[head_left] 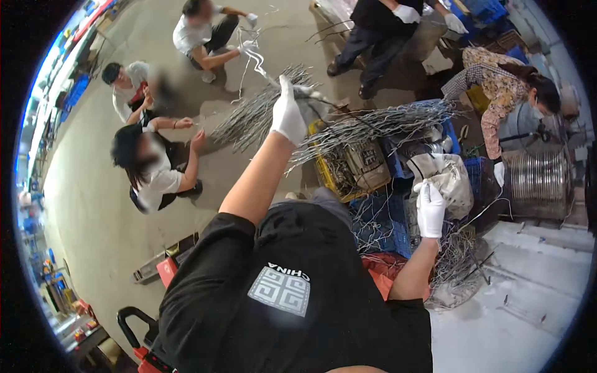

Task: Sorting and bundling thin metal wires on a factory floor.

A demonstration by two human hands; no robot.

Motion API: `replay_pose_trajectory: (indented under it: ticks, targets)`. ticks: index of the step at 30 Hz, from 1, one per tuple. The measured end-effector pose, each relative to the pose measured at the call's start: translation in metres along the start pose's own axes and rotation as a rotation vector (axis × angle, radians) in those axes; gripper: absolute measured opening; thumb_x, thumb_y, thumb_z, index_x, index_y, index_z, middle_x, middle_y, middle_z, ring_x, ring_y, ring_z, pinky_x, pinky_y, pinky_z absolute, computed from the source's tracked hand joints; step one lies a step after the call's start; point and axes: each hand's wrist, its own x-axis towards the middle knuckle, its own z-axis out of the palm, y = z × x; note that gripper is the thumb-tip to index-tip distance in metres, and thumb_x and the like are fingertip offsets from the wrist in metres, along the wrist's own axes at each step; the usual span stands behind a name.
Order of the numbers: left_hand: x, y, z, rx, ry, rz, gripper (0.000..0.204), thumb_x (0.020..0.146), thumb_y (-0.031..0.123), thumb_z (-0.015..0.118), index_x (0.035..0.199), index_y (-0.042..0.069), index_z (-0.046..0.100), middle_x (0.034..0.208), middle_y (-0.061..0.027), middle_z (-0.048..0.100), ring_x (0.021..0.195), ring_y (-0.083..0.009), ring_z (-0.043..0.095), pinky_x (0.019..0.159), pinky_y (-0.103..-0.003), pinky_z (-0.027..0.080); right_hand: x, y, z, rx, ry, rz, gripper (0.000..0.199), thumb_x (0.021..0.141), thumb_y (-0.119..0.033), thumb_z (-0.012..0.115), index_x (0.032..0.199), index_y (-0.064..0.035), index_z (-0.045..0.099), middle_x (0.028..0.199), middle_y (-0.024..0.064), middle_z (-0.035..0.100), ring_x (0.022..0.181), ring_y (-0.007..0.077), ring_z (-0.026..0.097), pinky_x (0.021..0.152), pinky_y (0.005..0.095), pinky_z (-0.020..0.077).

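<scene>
My left hand (290, 119), in a white glove, is at a large bundle of grey twisted wires (245, 121). Its fingers look closed at bright bent wire strands (256, 61) that stick out beyond it, though the fingertips are partly hidden. A second bundle of twisted wires (379, 127) lies to the right across the crates. Lower right, my right hand (430, 211), also gloved in white, has its fingers pinched together, pointing up. What it pinches, if anything, is too small to make out. Beside it sits a whitish sack (444, 177).
Blue crates (398, 227) and a yellow crate (333, 177) hold wires and bags. Tangled wire (460, 261) lies by a white surface (528, 298). At right, a person (497, 93) reaches toward a metal wire spool (538, 183). Several people crouch or stand ahead and left.
</scene>
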Motion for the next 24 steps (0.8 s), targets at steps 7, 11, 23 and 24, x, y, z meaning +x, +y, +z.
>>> replay_pose_trajectory:
  ticks: [7,11,23,24]
  targets:
    - [-0.014,0.033,0.058,0.029,0.188,0.006,0.051,0.093,0.050,0.035,0.073,0.006,0.051,0.068,-0.0125,0.059,0.064,-0.0254,0.060,0.061,-0.036,0.050,0.050,0.047,0.045,0.072,0.067,-0.145,0.023,0.095,-0.023,0.044,0.090,-0.0051,0.059,0.075,0.0009,0.054,0.061,0.0102,0.041,0.059,0.0232,0.0363]
    - [-0.008,0.028,0.046,0.096,0.230,0.144,0.052,0.094,0.048,0.034,0.073,0.006,0.054,0.065,-0.0110,0.060,0.061,-0.0227,0.060,0.061,-0.034,0.050,0.047,0.029,0.063,-0.390,0.271,-0.285,0.028,0.092,-0.026,0.049,0.105,-0.0018,0.053,0.092,0.0090,0.055,0.074,0.0158,0.049,0.069,0.0275,0.0415]
    - [-0.022,0.001,0.037,0.000,0.249,0.349,0.048,0.095,0.042,0.037,0.076,0.003,0.058,0.069,-0.0088,0.061,0.060,-0.0148,0.058,0.061,-0.027,0.048,0.017,0.018,0.179,0.141,-0.431,0.146,0.033,0.093,-0.033,0.047,0.098,-0.0026,0.057,0.077,0.0050,0.057,0.067,0.0122,0.050,0.066,0.0240,0.0419]
    - [-0.022,0.001,0.031,-0.012,0.256,0.354,0.048,0.095,0.042,0.037,0.076,0.003,0.058,0.069,-0.0088,0.061,0.060,-0.0148,0.058,0.061,-0.027,0.048,0.012,0.018,0.179,0.128,-0.438,0.144,0.033,0.093,-0.033,0.047,0.098,-0.0026,0.057,0.077,0.0050,0.057,0.067,0.0122,0.050,0.066,0.0240,0.0419]
